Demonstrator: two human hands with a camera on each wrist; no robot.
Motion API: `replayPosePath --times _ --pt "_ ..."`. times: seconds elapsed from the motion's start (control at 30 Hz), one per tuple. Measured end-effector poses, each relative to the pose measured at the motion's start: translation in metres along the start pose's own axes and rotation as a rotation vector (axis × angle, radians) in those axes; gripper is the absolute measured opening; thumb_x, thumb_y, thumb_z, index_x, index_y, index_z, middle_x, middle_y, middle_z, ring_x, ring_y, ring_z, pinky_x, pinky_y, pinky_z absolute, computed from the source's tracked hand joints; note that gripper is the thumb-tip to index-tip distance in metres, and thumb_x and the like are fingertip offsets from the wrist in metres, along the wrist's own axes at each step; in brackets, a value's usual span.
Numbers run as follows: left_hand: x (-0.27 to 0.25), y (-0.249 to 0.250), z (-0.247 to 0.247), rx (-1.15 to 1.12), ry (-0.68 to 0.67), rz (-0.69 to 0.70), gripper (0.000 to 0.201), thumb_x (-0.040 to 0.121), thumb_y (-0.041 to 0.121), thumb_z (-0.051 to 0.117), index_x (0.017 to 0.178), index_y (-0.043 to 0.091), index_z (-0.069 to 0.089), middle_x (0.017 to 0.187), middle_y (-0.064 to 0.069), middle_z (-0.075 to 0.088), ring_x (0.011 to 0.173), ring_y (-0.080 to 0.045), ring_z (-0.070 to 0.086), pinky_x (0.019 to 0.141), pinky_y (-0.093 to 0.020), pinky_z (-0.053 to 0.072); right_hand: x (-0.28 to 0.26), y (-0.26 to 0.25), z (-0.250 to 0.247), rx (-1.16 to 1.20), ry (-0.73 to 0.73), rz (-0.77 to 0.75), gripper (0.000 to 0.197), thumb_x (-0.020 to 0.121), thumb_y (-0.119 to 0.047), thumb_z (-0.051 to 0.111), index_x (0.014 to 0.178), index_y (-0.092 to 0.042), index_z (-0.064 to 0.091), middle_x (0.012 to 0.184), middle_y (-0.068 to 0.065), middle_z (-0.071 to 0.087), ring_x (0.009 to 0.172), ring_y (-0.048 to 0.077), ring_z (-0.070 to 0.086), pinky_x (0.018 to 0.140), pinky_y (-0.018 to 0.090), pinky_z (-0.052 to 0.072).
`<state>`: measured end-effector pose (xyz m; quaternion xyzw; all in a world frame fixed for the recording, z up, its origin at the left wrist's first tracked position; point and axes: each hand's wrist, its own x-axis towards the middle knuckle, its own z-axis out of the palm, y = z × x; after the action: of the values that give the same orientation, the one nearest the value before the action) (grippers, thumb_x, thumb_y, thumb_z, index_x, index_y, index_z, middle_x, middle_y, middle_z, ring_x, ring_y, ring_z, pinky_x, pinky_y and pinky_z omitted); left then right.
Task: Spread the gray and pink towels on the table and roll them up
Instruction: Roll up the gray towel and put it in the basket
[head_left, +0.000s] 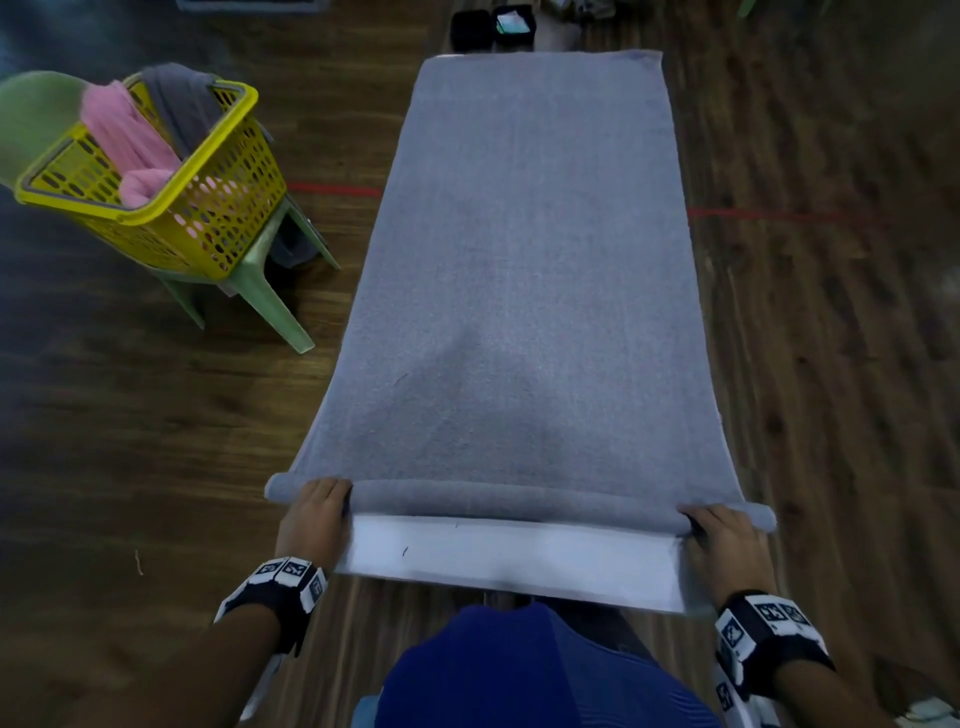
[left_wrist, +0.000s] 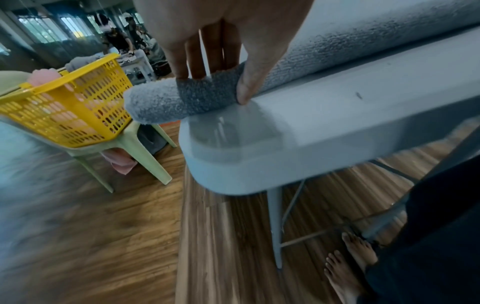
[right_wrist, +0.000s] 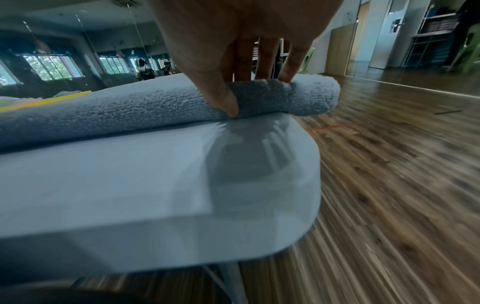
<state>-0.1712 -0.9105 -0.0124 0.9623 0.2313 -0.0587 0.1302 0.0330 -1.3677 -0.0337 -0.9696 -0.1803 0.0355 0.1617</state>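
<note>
A gray towel lies spread lengthwise over the white table, its near end wound into a thin roll. My left hand grips the roll's left end, fingers over the top and thumb behind it. At the right end my right hand holds the roll the same way, thumb at the table surface. Both roll ends overhang the table's sides. A pink towel lies in the yellow basket at the left.
The yellow basket stands on a green plastic chair left of the table, with another gray towel draped over its rim. Wooden floor surrounds the table. Dark boxes sit beyond the far end. My bare feet stand under the table.
</note>
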Motion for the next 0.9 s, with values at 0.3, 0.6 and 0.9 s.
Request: replayPosePath --times 0.3,0.6,0.9 --pt "-0.033 -0.004 -0.006 0.028 -0.123 -0.004 0.026 0.061 0.012 0.076 0.086 0.011 0.069 0.082 -0.006 0.067 0.076 -0.026 0.063 0.069 -0.037 0.050 -0.029 -0.006 -0.010 -0.208 -0.160 0.064 0.027 0.067 -0.015 0.075 0.094 -0.019 0.074 0.092 0.002 0.071 0.086 0.028 0.065 0.076 0.041 0.043" --pt "-0.040 -0.004 0.005 -0.090 -0.033 0.012 0.044 0.082 0.002 0.063 0.126 -0.002 0.055 0.127 -0.021 0.056 0.120 -0.035 0.051 0.104 -0.048 0.040 -0.030 0.006 -0.003 0.101 -0.108 0.018 0.029 0.090 -0.039 0.055 0.099 -0.013 0.064 0.099 0.002 0.061 0.092 0.022 0.058 0.082 0.038 0.049" --pt "-0.018 0.001 -0.015 0.087 -0.115 0.033 0.027 0.066 0.016 0.075 0.092 0.017 0.069 0.090 -0.002 0.070 0.085 -0.025 0.064 0.082 -0.042 0.046 -0.007 -0.002 -0.019 -0.300 -0.248 0.032 0.040 0.058 -0.021 0.082 0.093 -0.031 0.065 0.091 -0.005 0.065 0.081 0.022 0.063 0.074 0.039 0.039"
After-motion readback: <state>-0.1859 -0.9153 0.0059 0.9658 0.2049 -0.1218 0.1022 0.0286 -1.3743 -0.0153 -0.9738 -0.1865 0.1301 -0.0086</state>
